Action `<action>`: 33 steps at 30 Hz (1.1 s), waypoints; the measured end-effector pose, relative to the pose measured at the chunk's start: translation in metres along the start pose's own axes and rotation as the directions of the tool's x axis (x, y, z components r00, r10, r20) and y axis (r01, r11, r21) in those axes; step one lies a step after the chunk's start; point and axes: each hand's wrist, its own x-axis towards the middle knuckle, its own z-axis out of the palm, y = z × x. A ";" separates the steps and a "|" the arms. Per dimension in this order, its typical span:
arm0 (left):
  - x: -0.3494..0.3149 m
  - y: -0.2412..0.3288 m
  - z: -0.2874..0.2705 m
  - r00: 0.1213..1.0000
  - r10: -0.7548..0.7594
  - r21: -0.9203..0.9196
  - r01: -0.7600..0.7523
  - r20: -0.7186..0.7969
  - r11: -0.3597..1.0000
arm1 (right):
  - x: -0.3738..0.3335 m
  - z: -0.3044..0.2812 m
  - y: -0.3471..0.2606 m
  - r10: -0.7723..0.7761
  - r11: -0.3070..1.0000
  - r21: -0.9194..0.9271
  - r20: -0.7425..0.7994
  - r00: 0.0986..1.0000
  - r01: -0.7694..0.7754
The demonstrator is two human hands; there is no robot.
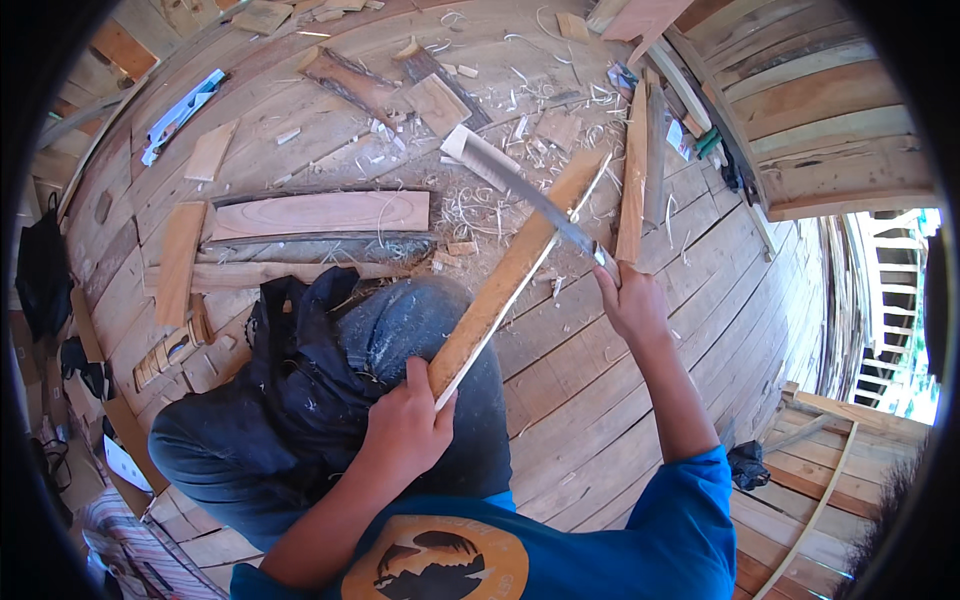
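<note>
My left hand [408, 425] grips the near end of a long wooden strip [520, 262] that slopes up and away across my knee. My right hand [630, 300] holds the handle of a long flat blade [510, 175], a machete-like knife, whose edge lies across the upper part of the strip. My bent knee in dark dusty trousers [400, 330] sits under the strip. Pale wood shavings [470, 205] lie on the plank floor just beyond the blade.
A wide rounded board [320, 212] and narrower slats [180, 262] lie on the plank floor [600, 400] at left. Upright planks [636, 170] and offcuts [440, 102] sit beyond. A plank wall [830, 110] rises at right, a dark bag [42, 270] at far left.
</note>
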 end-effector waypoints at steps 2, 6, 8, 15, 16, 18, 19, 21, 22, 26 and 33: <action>0.000 -0.004 0.001 1.000 0.014 -0.008 -0.014 -0.004 1.000 | -0.015 0.004 -0.020 -0.136 0.991 0.010 0.096 0.986 0.136; -0.004 -0.005 0.003 0.999 0.026 -0.028 -0.027 -0.018 0.999 | -0.001 0.019 0.000 -0.164 0.982 -0.088 0.045 0.985 0.167; -0.001 0.002 -0.002 0.999 0.039 0.009 -0.039 -0.008 0.999 | 0.018 0.017 0.038 0.045 0.995 -0.091 -0.049 0.998 -0.049; 0.002 -0.001 -0.003 1.000 -0.018 -0.015 0.018 0.002 1.000 | -0.003 0.007 -0.008 -0.202 0.963 -0.157 0.115 0.973 0.218; 0.004 0.000 -0.003 1.000 -0.009 -0.024 0.009 0.003 1.000 | 0.009 0.015 0.012 -0.155 0.961 -0.218 0.084 0.984 0.170; 0.001 -0.001 -0.005 0.999 0.012 -0.030 -0.011 0.038 1.000 | 0.041 0.010 0.059 0.210 0.951 -0.221 -0.047 0.977 -0.215; 0.000 -0.002 -0.005 0.999 0.030 -0.005 -0.030 0.016 1.000 | 0.056 0.002 0.089 0.395 0.910 -0.111 -0.059 0.917 -0.399; 0.002 -0.006 -0.003 0.996 0.082 0.042 -0.081 -0.018 0.996 | 0.046 -0.007 0.147 0.531 0.844 -0.013 -0.121 0.838 -0.537; 0.002 -0.007 -0.003 0.998 0.061 0.025 -0.061 -0.017 0.998 | 0.038 -0.011 0.135 0.542 0.838 -0.006 -0.114 0.833 -0.546; 0.008 -0.007 -0.002 0.999 0.039 -0.083 -0.037 0.033 0.996 | -0.024 0.017 0.095 0.447 0.890 0.176 -0.156 0.881 -0.421; 0.014 -0.044 -0.010 0.971 0.091 -0.479 0.027 0.222 0.877 | -0.107 0.064 -0.014 0.450 0.739 0.581 -0.052 0.891 -0.340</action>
